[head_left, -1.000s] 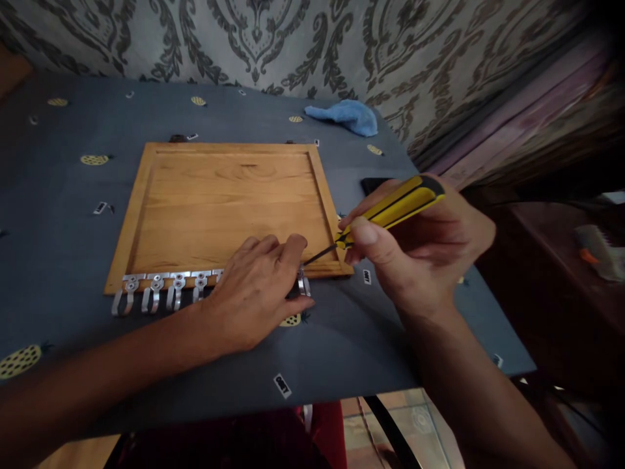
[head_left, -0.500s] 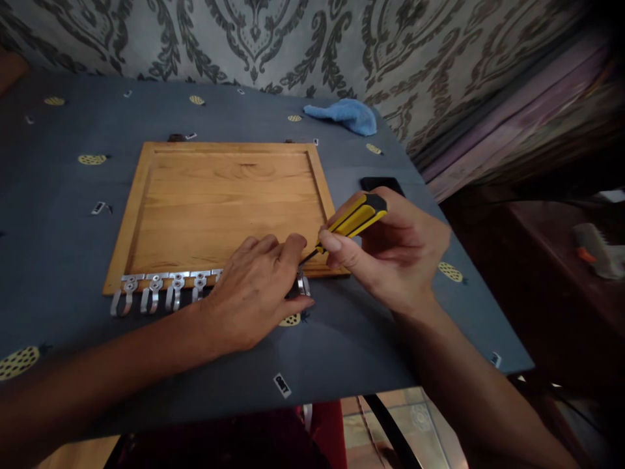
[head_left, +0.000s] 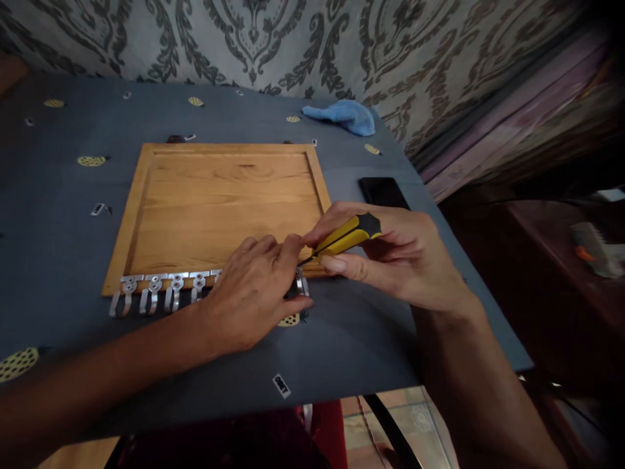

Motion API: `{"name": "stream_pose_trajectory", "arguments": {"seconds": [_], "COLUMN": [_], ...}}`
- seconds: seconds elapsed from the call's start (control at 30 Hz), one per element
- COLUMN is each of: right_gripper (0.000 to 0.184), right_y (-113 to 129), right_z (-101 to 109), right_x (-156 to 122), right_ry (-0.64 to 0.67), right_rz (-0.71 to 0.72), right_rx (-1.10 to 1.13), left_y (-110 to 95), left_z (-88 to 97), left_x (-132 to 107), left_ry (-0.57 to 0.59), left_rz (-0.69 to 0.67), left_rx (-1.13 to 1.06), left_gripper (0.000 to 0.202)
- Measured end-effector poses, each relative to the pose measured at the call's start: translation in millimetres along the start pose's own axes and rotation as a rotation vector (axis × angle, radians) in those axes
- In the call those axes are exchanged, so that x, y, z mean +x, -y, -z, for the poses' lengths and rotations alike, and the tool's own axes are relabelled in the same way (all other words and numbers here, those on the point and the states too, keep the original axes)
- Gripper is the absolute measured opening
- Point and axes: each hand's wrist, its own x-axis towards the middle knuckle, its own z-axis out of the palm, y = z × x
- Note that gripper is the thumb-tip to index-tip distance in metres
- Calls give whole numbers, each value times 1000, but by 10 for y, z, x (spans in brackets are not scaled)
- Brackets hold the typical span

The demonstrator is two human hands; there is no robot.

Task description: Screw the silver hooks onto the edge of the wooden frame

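Observation:
A wooden framed board lies flat, with a metal hook rail along its near edge. Several silver hooks hang from the rail over that edge. My left hand is closed over the rail's right part, fingers on the board and thumb beside the last hook, hiding the middle hooks. In my right hand, a yellow and black screwdriver is held between thumb and fingers, tilted low. Its shaft points down-left to the rail's right end, by my left index finger; the tip's exact contact is hidden.
The table has a grey-blue cover printed with pineapples. A black phone lies right of the board, and a blue cloth sits near the patterned wall. Small dark hinges show at the board's far edge.
My right hand has turned and rolled the screwdriver, its handle now lower and flatter, with the wrist shifted right. More of the phone shows. My left hand and the board stay put.

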Motion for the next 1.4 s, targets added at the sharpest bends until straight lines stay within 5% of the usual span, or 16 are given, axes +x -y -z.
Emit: {"name": "stream_pose_trajectory", "arguments": {"seconds": [0.47, 1.1, 1.4], "right_gripper": [22, 20, 29], "right_y": [-58, -29, -38], "right_z": [-116, -195, -253], "right_x": [4, -7, -24], "right_ry": [-152, -270, -378], "right_rz": [110, 64, -88], "right_rx": [-143, -256, -195], "left_y": [-9, -19, -31], "left_z": [3, 20, 39], "left_x": [-1, 8, 24], "left_ry": [13, 25, 47], "left_rz": [29, 19, 29], "left_rx": [-1, -5, 18], "left_gripper": [52, 50, 50]}}
